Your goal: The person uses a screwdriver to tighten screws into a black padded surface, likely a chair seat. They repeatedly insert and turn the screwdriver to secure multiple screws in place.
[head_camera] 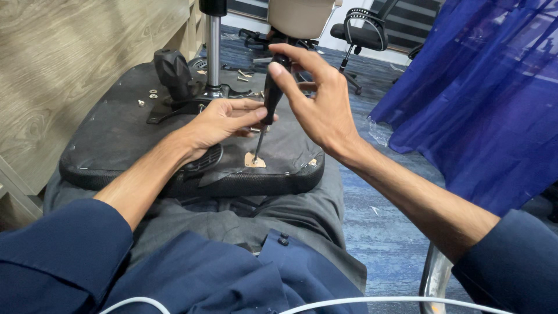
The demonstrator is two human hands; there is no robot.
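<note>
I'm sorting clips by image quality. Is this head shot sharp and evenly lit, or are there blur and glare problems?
Head view: even, soft light; the screwdriver, left hand and right hand are sharp; a bright glint runs down the metal post; the blue cloth shows pale sheen; far chairs look slightly soft.
</note>
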